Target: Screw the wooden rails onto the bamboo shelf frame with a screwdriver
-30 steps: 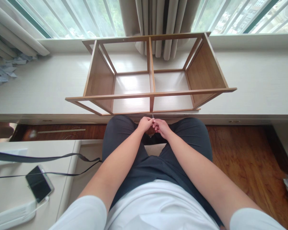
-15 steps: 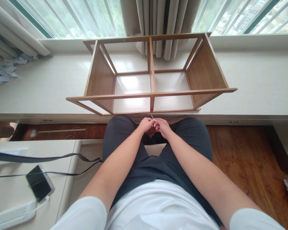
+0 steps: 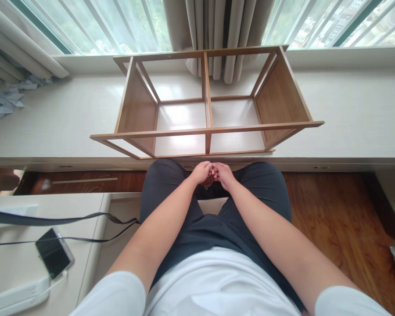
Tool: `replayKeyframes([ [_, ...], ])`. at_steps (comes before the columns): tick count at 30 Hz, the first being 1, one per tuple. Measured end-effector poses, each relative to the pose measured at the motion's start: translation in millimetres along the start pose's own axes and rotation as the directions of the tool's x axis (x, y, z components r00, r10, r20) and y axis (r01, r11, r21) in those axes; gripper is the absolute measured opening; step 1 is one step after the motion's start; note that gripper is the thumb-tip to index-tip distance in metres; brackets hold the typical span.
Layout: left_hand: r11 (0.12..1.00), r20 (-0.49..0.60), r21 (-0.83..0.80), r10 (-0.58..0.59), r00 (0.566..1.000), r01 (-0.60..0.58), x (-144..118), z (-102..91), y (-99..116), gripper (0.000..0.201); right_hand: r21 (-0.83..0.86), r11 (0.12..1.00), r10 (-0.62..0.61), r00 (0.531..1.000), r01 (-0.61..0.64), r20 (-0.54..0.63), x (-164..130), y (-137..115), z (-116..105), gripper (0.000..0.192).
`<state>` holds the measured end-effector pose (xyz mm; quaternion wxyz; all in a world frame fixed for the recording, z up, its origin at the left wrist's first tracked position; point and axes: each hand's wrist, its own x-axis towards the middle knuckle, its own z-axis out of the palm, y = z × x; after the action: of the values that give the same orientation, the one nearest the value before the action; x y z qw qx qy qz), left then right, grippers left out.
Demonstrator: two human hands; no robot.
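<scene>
My left hand (image 3: 201, 171) and my right hand (image 3: 222, 174) meet fingertip to fingertip between my knees, just below the front edge of the ledge. Both sets of fingers are curled shut against each other, around something small that stays hidden inside them. Right in front of the hands, a light wooden shelf frame (image 3: 206, 130) lies on its side on the white window ledge (image 3: 349, 114). The frame has two open compartments split by a middle divider.
A low white table at the left holds a phone (image 3: 54, 252), a white power strip (image 3: 18, 296) and a dark strap (image 3: 62, 217). Crumpled paper (image 3: 1, 98) lies on the ledge's far left. Curtains (image 3: 217, 35) hang behind the frame. Wooden floor (image 3: 342, 219) spreads to the right.
A thin metal piece stuck up between my fingertips before; it is now hidden inside the closed fingers. Hands and arms have hardly shifted.
</scene>
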<state>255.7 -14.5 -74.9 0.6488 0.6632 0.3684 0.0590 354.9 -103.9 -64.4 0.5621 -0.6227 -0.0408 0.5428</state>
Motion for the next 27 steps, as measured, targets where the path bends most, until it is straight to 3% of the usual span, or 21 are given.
replayKeyframes([
  [11,0.997,0.083,0.038,0.058,0.995,-0.061,-2,-3.7,-1,0.028,0.158,0.987,0.004,0.998,-0.013,0.061,1,-2,-2,0.022],
  [18,0.959,0.128,0.249,0.103,0.986,-0.133,-4,-13.8,-3,0.027,0.09,0.996,-0.01,0.999,0.006,0.044,8,-3,-2,0.023],
  [23,0.911,0.096,0.394,0.086,0.992,-0.117,-5,-21.2,2,0.026,-0.007,0.999,-0.037,0.997,0.038,0.071,17,-3,-2,0.029],
  [27,0.88,0.086,0.458,0.1,0.991,-0.128,-8,-23.5,9,0.027,0.018,0.999,-0.042,0.994,0.04,0.105,21,-2,-1,0.033],
])
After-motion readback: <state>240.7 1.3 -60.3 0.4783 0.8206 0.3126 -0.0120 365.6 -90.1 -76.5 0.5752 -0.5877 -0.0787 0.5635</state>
